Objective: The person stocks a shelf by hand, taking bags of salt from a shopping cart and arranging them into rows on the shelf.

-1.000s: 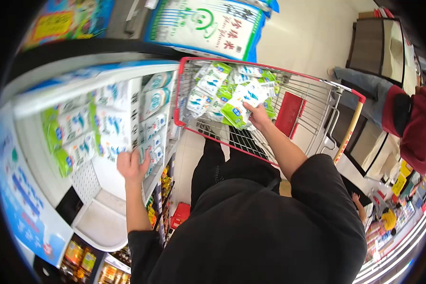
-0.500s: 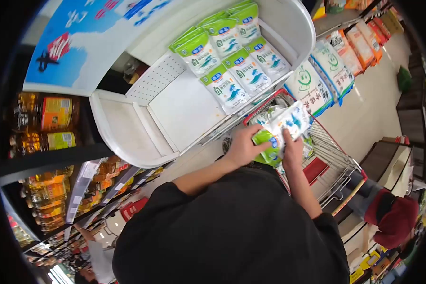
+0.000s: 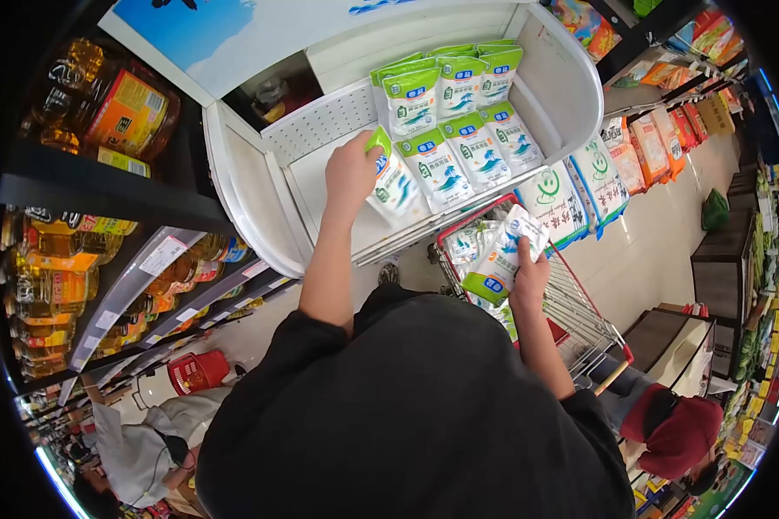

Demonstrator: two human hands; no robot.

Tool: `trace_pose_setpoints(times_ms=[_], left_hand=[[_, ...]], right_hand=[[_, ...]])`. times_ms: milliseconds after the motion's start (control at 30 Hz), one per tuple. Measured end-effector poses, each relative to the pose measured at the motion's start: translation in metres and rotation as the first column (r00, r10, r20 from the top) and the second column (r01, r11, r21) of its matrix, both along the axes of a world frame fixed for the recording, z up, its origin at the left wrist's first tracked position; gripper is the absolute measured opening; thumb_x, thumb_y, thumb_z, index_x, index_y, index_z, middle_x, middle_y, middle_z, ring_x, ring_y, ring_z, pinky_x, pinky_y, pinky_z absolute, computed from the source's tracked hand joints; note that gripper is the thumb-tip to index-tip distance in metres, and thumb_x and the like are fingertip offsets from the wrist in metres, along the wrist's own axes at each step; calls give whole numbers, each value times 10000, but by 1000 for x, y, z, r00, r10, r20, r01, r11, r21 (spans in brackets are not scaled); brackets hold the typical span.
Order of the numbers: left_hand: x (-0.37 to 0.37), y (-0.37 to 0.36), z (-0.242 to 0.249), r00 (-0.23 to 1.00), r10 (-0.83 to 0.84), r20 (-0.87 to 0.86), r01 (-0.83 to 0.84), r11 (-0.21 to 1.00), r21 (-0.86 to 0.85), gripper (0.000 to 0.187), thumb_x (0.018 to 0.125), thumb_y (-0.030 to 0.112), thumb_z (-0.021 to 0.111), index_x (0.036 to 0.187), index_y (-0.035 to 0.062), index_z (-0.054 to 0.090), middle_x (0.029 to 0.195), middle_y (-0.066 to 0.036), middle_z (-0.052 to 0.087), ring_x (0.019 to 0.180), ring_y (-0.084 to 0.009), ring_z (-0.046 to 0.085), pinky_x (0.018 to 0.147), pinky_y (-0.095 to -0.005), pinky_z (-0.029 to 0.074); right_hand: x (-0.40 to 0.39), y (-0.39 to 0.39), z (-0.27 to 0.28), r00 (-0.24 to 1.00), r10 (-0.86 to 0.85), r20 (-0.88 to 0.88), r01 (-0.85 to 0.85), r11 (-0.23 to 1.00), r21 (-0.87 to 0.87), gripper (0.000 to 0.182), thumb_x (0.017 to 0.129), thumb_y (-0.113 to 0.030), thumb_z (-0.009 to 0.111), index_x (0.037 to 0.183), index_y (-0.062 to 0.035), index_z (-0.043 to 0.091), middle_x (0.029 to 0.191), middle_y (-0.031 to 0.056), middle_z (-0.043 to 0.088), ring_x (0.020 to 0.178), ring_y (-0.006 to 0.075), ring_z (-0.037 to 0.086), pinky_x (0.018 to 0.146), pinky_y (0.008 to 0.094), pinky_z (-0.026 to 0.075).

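Hands are both grasping: the left hand [image 3: 352, 177] pinches the green top of a tilted packet [image 3: 395, 189]; the right hand [image 3: 530, 281] clasps a second packet [image 3: 504, 253] by its side, over the cart [image 3: 621, 349]. Both probably handle soft, slick and modestly heavy, better held around the full body. More packets [image 3: 467, 149] stand just right of the left hand, in the display tray [image 3: 273, 227].

Head-worn view, forward and down.

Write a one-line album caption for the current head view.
Left hand grips a packet at the shelf; right hand holds a second packet over the cart.
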State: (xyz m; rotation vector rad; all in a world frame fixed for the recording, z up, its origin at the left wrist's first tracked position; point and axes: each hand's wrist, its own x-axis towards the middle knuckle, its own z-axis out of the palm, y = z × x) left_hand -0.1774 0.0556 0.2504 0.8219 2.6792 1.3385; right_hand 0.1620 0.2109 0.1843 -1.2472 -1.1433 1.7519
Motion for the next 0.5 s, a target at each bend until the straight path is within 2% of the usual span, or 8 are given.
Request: trace_pose_setpoints(times_ms=[33, 67, 133, 267, 333, 367, 433, 500], left_hand=[[-10, 8, -5, 998, -44, -52, 25, 945, -325, 376, 935, 242, 790, 1293, 136, 742, 1099, -173, 780, 1011, -353, 749, 889, -466, 585], [-29, 17, -23, 998, -35, -44, 19, 946, -323, 376, 935, 242, 790, 1293, 136, 742, 1099, -173, 780, 1011, -353, 749, 889, -466, 585], [-71, 32, -66, 956, -170, 239, 243, 915, -322, 341, 935, 294, 787, 1262, 198, 777, 1143, -129, 788, 1081, -354, 730, 928, -509, 570], [-58, 41, -75, 981, -177, 80, 194, 865, -463, 331, 928, 309, 796, 1218, 148, 796, 1215, -124, 776, 1125, -340, 720, 937, -469, 576], [-35, 36, -91, 993, -119, -22, 102, 917, -387, 572, 935, 475, 768, 1373, 110, 716, 1462, -164, 657, 1361, -377, 596, 1099, -519, 497], [-20, 33, -99, 993, -119, -23, 100, 913, -396, 572, 935, 475, 768, 1373, 110, 716, 1462, -164, 657, 1361, -377, 596, 1099, -519, 497], [13, 22, -114, 947, -151, -283, -13, 863, -505, 901, 911, 670, 706, 1563, 73, 533, 1666, -190, 441, 1562, -417, 351, 1251, -618, 291], [27, 8, -119, 945, -211, -250, 54, 854, -518, 985, 906, 723, 670, 1615, 78, 441, 1708, -185, 358, 1593, -425, 270, 1264, -651, 223]], right_hand=[[8, 3, -1, 1000, -6, 4, 5, 1000, 24, 394, 1032, -193, 745, 1318, 65, 662, 1193, 101, 749, 991, 144, 707, 856, 305, 568], [17, 5, -2, 1000, 3, 12, -3, 1000, 26, 394, 1032, -193, 745, 1318, 65, 662, 1193, 101, 749, 991, 144, 707, 856, 305, 568], [28, 12, -2, 999, 17, 33, -20, 997, 78, 401, 1029, -194, 748, 1319, 68, 660, 1207, 105, 744, 997, 150, 706, 870, 309, 567], [53, 21, -17, 999, 16, 46, -18, 998, 59, 384, 1030, -187, 747, 1312, 60, 664, 1202, 106, 747, 1011, 151, 702, 890, 310, 561], [60, 21, -23, 999, 5, 37, -7, 999, 40, 376, 1036, -188, 742, 1311, 57, 666, 1203, 105, 749, 1012, 149, 702, 892, 310, 561], [62, 20, -28, 999, -15, 31, 14, 1000, 26, 369, 1042, -189, 737, 1311, 54, 667, 1205, 105, 751, 1013, 147, 701, 893, 310, 561], [64, 18, -31, 998, -5, 59, 5, 1000, 13, 363, 1050, -193, 730, 1312, 50, 668, 1215, 102, 751, 1013, 143, 702, 893, 310, 562], [59, 16, -30, 999, -13, 52, 14, 1000, -15, 366, 1050, -197, 732, 1316, 46, 666, 1219, 100, 751, 1017, 140, 702, 896, 308, 563]])
